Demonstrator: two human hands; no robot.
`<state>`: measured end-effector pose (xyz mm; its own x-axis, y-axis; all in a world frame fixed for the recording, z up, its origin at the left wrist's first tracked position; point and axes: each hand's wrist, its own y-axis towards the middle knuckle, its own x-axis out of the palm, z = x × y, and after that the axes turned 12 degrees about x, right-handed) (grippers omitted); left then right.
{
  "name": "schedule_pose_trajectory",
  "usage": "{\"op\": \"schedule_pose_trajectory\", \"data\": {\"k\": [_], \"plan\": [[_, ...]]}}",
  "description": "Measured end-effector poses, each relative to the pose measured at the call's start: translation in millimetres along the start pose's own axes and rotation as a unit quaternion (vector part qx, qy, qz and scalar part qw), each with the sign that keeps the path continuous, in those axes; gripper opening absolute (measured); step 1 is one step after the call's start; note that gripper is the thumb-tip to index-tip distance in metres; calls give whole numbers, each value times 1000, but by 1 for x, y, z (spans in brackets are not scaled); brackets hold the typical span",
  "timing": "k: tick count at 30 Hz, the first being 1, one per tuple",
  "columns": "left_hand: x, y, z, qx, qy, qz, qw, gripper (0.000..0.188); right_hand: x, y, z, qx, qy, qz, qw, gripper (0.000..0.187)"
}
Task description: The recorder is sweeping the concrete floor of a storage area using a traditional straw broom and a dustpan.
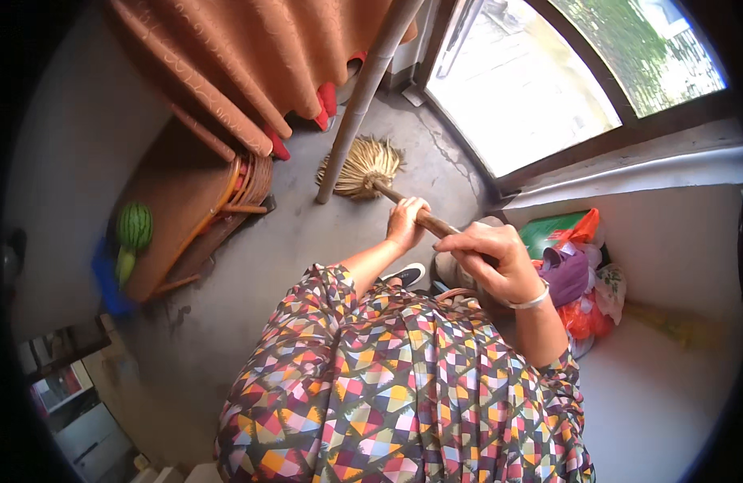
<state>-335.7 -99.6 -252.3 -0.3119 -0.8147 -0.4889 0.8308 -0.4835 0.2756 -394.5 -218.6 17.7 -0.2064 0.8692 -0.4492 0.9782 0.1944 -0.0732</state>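
I hold a straw broom [357,165] by its wooden stick with both hands. Its spread bristles rest on the grey floor ahead of me, beside the foot of a pale upright pole [357,109]. My left hand [407,224] wraps round the middle of the stick. Nearer to my body, my right hand [498,256], with a silver bangle at the wrist, is closed round the upper end. The pole hides a little of the bristles' left side.
At the left stand a brown table [174,193] with a watermelon [135,226] on it and a wicker chair [246,193]. An orange curtain [226,56] hangs beyond. Plastic bags [584,314] are piled by the right wall. A doorway [524,97] opens at the far right.
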Motion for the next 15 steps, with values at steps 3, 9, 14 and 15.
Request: {"op": "schedule_pose_trajectory", "data": {"k": [3, 9, 14, 15], "plan": [[-2, -16, 11, 11, 2, -9, 1000, 21, -5, -2, -5, -31, 28, -7, 999, 26], [-8, -30, 1, 66, -54, -78, 993, 24, -8, -5, -6, -93, 17, -38, 995, 34], [-12, -39, 0, 1, -44, -92, 995, 21, 4, -6, -7, -131, -1, -15, 991, 34], [-14, -39, 1, -1, -42, -91, 995, 21, 3, -4, -8, -134, 3, 1, 991, 34]]}}
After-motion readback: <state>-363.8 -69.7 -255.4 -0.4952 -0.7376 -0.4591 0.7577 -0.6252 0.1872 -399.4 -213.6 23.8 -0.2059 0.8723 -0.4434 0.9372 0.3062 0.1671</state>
